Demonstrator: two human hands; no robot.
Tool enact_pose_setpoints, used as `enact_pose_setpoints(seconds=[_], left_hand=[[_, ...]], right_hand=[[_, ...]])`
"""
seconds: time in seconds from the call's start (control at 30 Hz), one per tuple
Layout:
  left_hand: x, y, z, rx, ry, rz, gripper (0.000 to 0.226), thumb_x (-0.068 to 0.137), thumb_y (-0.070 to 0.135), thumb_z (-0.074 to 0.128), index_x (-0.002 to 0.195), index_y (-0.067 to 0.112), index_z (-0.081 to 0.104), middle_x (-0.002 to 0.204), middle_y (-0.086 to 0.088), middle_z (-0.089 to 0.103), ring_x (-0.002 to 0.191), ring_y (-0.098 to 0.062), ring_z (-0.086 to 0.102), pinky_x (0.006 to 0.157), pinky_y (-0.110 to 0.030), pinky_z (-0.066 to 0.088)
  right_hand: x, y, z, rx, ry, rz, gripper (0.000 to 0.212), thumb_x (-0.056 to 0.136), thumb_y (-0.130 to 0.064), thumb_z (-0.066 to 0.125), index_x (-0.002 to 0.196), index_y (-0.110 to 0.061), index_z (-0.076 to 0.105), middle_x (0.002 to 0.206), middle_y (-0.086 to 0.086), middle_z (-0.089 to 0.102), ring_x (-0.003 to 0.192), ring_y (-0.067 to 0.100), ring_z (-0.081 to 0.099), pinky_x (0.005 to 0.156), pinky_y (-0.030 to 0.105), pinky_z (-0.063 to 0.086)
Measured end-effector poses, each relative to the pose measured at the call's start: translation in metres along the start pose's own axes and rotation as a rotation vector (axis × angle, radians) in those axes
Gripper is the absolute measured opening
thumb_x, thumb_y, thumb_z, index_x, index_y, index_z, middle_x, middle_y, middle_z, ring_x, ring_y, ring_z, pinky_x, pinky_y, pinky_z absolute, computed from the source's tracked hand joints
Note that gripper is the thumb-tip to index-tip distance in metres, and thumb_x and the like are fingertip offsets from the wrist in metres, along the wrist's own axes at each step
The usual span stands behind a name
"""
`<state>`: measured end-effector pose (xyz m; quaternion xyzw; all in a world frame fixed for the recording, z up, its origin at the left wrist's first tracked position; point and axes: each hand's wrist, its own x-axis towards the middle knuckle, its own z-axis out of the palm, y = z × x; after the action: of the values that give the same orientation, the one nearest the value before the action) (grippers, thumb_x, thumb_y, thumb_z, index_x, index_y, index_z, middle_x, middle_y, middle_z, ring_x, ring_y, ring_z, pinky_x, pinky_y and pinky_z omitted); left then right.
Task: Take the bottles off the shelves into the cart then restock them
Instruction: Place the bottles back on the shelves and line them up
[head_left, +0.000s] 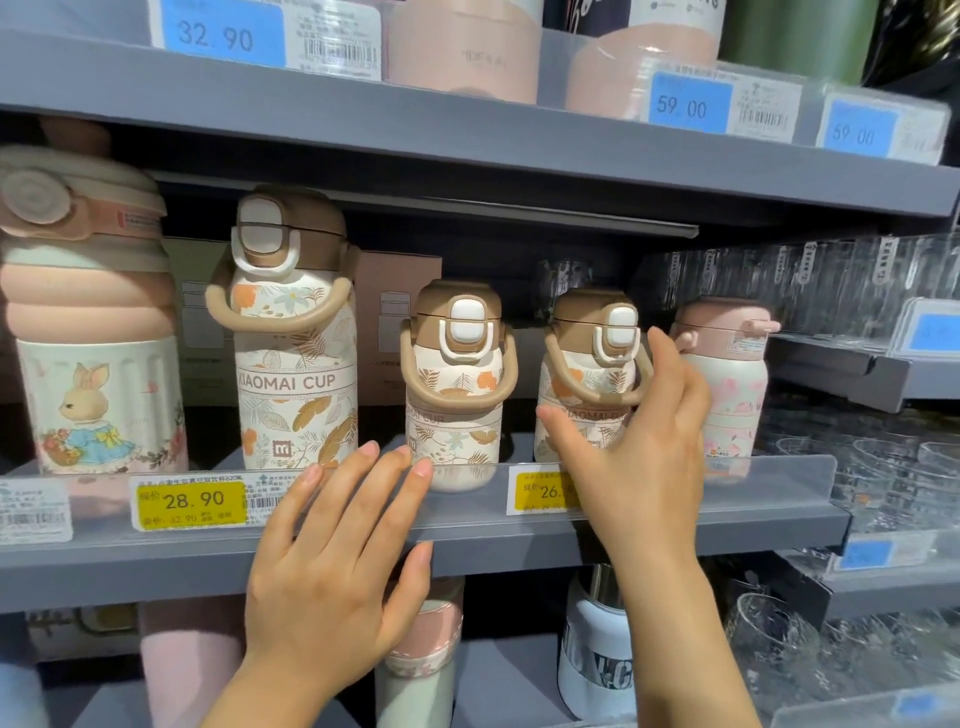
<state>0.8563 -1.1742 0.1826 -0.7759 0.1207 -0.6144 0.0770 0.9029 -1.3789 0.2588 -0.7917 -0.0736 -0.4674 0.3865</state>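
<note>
On the middle shelf (519, 535) stand a tall leaf-print bottle (296, 364), two small leaf-print bottles with brown lids (454, 395) (582, 374), a pink flower bottle (727, 384) and a rabbit-print bottle (88, 353). My right hand (639, 452) reaches round the right small leaf-print bottle, thumb at its left side and fingers at its right, spread and only lightly curved. My left hand (337, 561) lies flat with straight fingers on the shelf's front edge, fingertips near the base of the left small bottle.
The upper shelf (467, 150) holds pink bottles behind price tags. Clear glassware (883, 467) fills the shelves to the right. The lower shelf carries pink, white and steel bottles (597, 649). A clear plastic lip (727, 488) with yellow price labels runs along the middle shelf's front.
</note>
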Motion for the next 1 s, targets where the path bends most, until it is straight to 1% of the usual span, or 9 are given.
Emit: enact_pose_setpoints(seconds=[0.07,0.1,0.2,0.27,0.43,0.57,0.7,0.83,1.0], left_hand=[[0.001,0.001,-0.002,-0.011,-0.005,-0.014,0.049,0.093,0.034,0.045,0.138,0.013,0.048,0.136,-0.006,0.057,0.128,-0.024,0.048,0.112,-0.04,0.028],[0.002,0.001,-0.003,-0.034,-0.004,-0.021,0.049,0.093,0.034,0.046,0.137,0.013,0.048,0.138,-0.005,0.056,0.13,-0.023,0.047,0.113,-0.04,0.027],[-0.002,-0.003,-0.009,-0.156,0.018,-0.033,0.049,0.089,0.029,0.052,0.135,0.013,0.049,0.14,-0.005,0.054,0.132,-0.02,0.046,0.115,-0.038,0.029],[-0.012,-0.017,-0.02,-0.187,0.046,-0.073,0.046,0.088,0.027,0.053,0.132,0.013,0.05,0.139,-0.004,0.053,0.13,-0.02,0.047,0.115,-0.038,0.029],[-0.037,-0.089,-0.05,0.0,0.125,-0.237,0.038,0.09,0.026,0.048,0.125,0.014,0.051,0.132,-0.008,0.05,0.125,-0.028,0.047,0.113,-0.04,0.024],[-0.055,-0.123,-0.056,0.053,-0.002,-0.226,0.046,0.098,0.036,0.036,0.137,0.014,0.045,0.143,-0.01,0.046,0.136,-0.027,0.037,0.115,-0.043,0.021],[-0.06,-0.13,-0.055,0.038,-0.038,-0.201,0.049,0.097,0.038,0.037,0.139,0.016,0.045,0.141,-0.008,0.049,0.133,-0.027,0.041,0.11,-0.045,0.027],[-0.058,-0.125,-0.052,0.037,0.002,-0.22,0.047,0.096,0.038,0.037,0.137,0.017,0.047,0.139,-0.007,0.047,0.13,-0.027,0.044,0.109,-0.044,0.027],[-0.062,-0.129,-0.05,0.012,0.018,-0.209,0.047,0.096,0.038,0.039,0.138,0.019,0.046,0.139,-0.006,0.047,0.132,-0.025,0.042,0.111,-0.042,0.025]], right_hand=[[-0.015,-0.009,-0.001,0.068,0.125,-0.085,0.077,0.08,-0.033,0.074,0.142,-0.019,0.032,0.142,0.01,0.036,0.13,0.028,0.039,0.1,0.051,0.042],[-0.022,-0.017,0.0,0.104,0.16,-0.139,0.069,0.082,-0.03,0.071,0.14,-0.016,0.036,0.14,0.01,0.039,0.13,0.025,0.039,0.102,0.048,0.041],[-0.04,-0.044,0.002,0.212,0.109,-0.266,0.057,0.084,-0.028,0.064,0.134,-0.011,0.044,0.136,0.009,0.045,0.129,0.012,0.038,0.107,0.021,0.031],[-0.05,-0.065,0.006,0.293,0.054,-0.273,0.056,0.084,-0.029,0.063,0.134,-0.014,0.044,0.133,0.005,0.047,0.126,0.014,0.043,0.102,0.016,0.033],[-0.074,-0.12,0.033,0.333,-0.031,-0.224,0.06,0.082,-0.039,0.062,0.135,-0.029,0.036,0.133,-0.008,0.047,0.121,0.012,0.049,0.09,0.026,0.044],[-0.078,-0.156,0.066,0.216,-0.15,-0.152,0.089,0.076,-0.043,0.073,0.142,-0.036,0.014,0.145,-0.002,0.038,0.125,0.018,0.043,0.09,0.039,0.045],[-0.08,-0.169,0.09,0.055,-0.151,-0.074,0.118,0.066,-0.034,0.084,0.147,-0.035,-0.002,0.143,0.006,0.045,0.12,0.031,0.053,0.093,0.045,0.044],[-0.08,-0.171,0.096,0.028,-0.142,-0.018,0.119,0.068,-0.031,0.083,0.146,-0.039,-0.007,0.142,0.005,0.046,0.121,0.03,0.051,0.096,0.044,0.039],[-0.079,-0.175,0.104,-0.041,-0.168,0.027,0.119,0.072,-0.035,0.08,0.15,-0.032,-0.009,0.143,0.001,0.044,0.124,0.025,0.047,0.098,0.042,0.034]])
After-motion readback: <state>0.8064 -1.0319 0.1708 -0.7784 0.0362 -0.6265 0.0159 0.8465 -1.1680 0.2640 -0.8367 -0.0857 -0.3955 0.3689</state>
